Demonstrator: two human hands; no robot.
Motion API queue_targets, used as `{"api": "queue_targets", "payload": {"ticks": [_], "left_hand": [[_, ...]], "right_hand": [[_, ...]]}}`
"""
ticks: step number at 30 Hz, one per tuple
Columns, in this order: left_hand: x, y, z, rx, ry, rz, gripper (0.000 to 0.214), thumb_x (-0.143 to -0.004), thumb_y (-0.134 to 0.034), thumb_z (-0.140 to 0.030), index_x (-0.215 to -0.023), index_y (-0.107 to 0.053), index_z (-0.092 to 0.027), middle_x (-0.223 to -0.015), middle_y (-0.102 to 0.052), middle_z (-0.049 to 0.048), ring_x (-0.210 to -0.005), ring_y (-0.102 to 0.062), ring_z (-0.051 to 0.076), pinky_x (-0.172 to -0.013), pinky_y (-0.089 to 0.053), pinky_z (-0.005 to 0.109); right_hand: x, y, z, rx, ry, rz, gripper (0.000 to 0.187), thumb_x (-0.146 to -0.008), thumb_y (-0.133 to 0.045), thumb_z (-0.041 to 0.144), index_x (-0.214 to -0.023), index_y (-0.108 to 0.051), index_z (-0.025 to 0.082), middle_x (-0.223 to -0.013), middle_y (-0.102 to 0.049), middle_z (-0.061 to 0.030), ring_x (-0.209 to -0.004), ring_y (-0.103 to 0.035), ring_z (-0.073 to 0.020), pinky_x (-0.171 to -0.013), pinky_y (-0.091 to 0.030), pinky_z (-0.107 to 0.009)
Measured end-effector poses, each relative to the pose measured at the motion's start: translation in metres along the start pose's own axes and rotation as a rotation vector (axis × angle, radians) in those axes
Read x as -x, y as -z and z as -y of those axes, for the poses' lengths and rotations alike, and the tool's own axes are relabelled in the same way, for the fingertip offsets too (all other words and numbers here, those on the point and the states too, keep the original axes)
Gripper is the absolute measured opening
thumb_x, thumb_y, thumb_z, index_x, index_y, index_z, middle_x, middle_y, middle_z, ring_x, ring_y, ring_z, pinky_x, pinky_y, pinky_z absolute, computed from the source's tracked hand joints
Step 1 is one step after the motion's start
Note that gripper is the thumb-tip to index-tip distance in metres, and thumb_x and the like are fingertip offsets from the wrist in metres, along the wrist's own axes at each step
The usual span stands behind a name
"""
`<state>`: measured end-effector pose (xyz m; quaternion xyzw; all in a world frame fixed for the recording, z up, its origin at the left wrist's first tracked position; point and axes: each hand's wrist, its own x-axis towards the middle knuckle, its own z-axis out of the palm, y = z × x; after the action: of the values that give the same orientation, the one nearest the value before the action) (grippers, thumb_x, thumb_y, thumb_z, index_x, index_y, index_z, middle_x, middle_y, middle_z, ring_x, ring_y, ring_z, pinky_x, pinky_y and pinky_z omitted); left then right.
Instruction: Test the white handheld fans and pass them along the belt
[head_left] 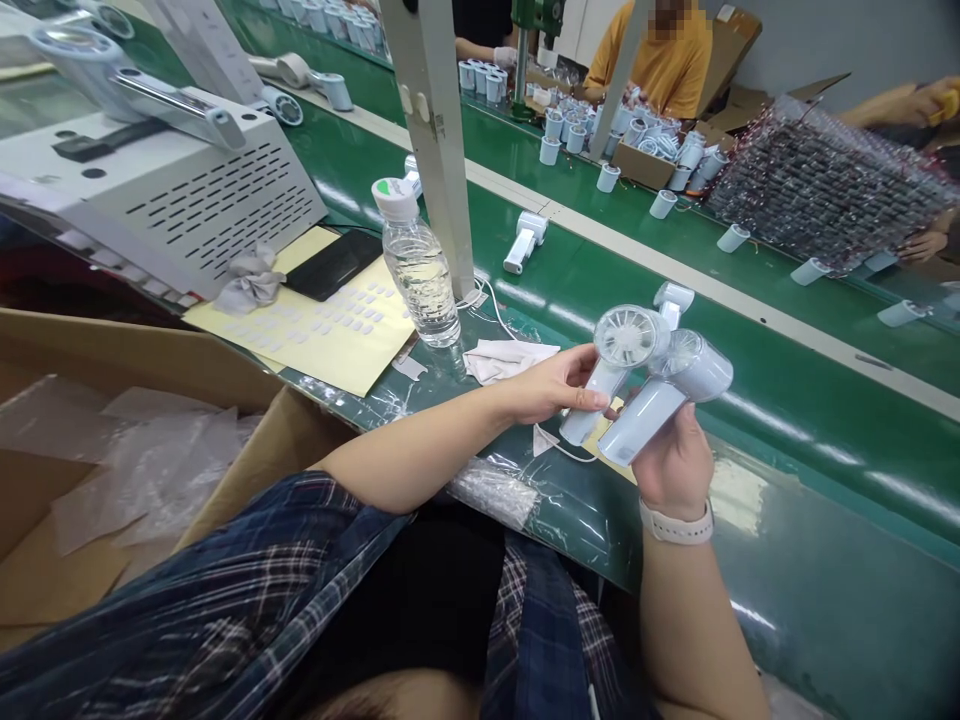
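Note:
My left hand (574, 385) is closed around the handle of a pale blue handheld fan (626, 337), whose round clear-bladed head faces up toward me. Just right of it, my right hand (679, 455) grips a second handheld fan (649, 415) of the same colour. That one is tilted, its handle pointing down and left, its head at the upper right. The two fan heads are close together and overlap in view. My right palm and most of those fingers are hidden behind the second fan. Behind both, another fan (675, 298) lies on the green conveyor belt.
A water bottle (421, 270) stands left of my hands beside a metal post (435, 130). A white cloth (506, 360), a black phone (335, 263) and a yellow sheet with small stickers (360, 355) lie nearby. One fan (525, 240) lies farther back. An open cardboard box (247, 470) is at left.

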<state>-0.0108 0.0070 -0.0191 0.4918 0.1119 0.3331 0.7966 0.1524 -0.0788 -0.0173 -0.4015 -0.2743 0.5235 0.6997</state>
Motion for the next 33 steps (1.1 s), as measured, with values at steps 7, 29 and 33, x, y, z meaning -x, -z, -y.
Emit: {"api": "queue_targets", "payload": {"ticks": [7, 29, 33], "left_hand": [[0.000, 0.001, 0.001, 0.047, 0.050, -0.114, 0.063, -0.062, -0.090, -0.028, -0.112, -0.053, -0.018, -0.102, -0.064, 0.0062, -0.090, -0.064, 0.017, -0.081, -0.051, 0.032], [-0.003, 0.000, 0.001, 0.082, 0.052, -0.160, 0.059, -0.064, -0.086, -0.022, -0.109, -0.048, -0.018, -0.092, -0.065, 0.0022, -0.075, -0.064, 0.013, -0.076, -0.048, 0.032], [-0.003, 0.001, 0.001, 0.094, 0.077, -0.195, 0.060, -0.060, -0.091, -0.024, -0.106, -0.054, -0.016, -0.089, -0.065, 0.0018, -0.078, -0.065, 0.013, -0.077, -0.049, 0.030]], "right_hand": [[-0.003, 0.003, -0.007, 0.062, -0.038, -0.026, 0.040, -0.085, -0.066, 0.061, -0.096, -0.072, 0.023, -0.083, -0.069, -0.0032, -0.075, -0.065, -0.0203, -0.076, -0.057, -0.041], [-0.005, 0.004, -0.013, 0.067, -0.071, -0.024, 0.040, -0.088, -0.061, 0.059, -0.097, -0.070, 0.021, -0.081, -0.069, -0.0037, -0.072, -0.065, -0.0197, -0.073, -0.057, -0.040], [-0.005, 0.004, -0.014, 0.071, -0.043, -0.017, 0.056, -0.085, -0.056, 0.074, -0.101, -0.069, 0.023, -0.083, -0.069, -0.0045, -0.074, -0.066, -0.0215, -0.076, -0.058, -0.044]]}}
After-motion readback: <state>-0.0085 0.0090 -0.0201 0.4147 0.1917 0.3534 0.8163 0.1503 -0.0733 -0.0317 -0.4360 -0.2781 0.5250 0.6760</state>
